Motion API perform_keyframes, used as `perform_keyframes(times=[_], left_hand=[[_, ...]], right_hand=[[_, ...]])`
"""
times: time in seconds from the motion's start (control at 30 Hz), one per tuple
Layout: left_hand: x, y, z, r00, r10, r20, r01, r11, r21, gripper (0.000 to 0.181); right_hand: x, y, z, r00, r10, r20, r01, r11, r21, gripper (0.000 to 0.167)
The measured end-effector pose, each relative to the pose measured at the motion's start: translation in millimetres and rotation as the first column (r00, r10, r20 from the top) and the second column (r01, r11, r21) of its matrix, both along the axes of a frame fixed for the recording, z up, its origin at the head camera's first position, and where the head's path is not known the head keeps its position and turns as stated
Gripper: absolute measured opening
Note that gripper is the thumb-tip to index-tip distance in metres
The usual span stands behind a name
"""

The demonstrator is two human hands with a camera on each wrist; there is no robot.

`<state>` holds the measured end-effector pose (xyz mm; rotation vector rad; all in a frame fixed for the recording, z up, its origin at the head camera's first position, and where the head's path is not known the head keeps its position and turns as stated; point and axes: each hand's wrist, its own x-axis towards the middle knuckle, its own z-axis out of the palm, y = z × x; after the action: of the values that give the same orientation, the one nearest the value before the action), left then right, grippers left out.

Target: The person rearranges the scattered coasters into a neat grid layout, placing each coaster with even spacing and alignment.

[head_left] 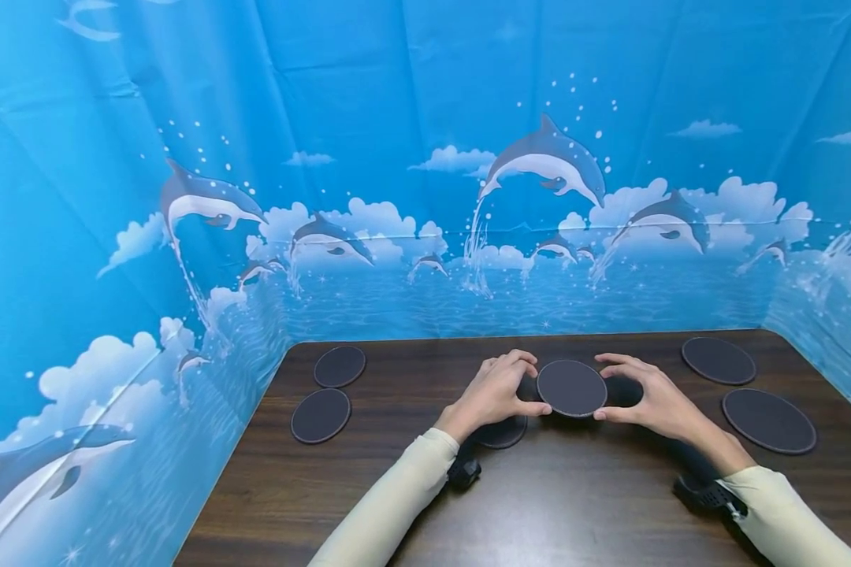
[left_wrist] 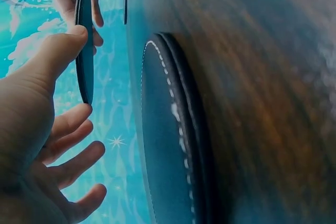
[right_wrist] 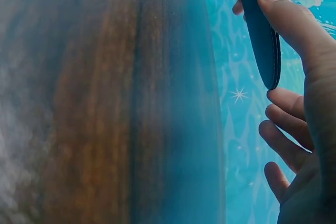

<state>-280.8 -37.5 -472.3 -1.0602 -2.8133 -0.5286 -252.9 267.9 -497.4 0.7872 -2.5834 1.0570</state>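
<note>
Head view — dark disc (head_left: 572,388) between both hands (head_left: 488,394) (head_left: 655,399).

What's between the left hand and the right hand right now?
A dark round disc, its opposite edges held by the left hand and the right hand; the head view and both wrist views show it.
</note>
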Motion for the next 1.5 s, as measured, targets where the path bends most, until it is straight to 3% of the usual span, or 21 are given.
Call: perform_keyframes(times=[0.4,0.8,1.03,1.5], left_hand=[[2.0,-8.8,-5.9,1.0,0.023,-0.008,-0.023,1.0,-0.001,0.059],[12.7,-12.7,-17.4,1.0,0.004,0.022,-0.003,0.998,-0.056,0.055],[11.5,-12.7,-14.8,0.999,-0.041,0.002,0.041,0.997,-0.062,0.051],[10.1,-3.3,-5.7,0.999,-0.044,0.008,0.044,0.984,-0.172,0.048]], right_hand=[[-3.2,-8,-0.7,0.999,0.025,0.034,-0.025,0.999,0.02,0.062],[12.7,-12,-12.1,0.998,0.032,0.055,-0.034,0.998,0.044,0.062],[16.1,-12,-13.2,0.998,0.024,0.066,-0.028,0.998,0.06,0.055],[16.5,-14,-10.6,0.988,-0.033,0.15,0.014,0.992,0.123,0.056]])
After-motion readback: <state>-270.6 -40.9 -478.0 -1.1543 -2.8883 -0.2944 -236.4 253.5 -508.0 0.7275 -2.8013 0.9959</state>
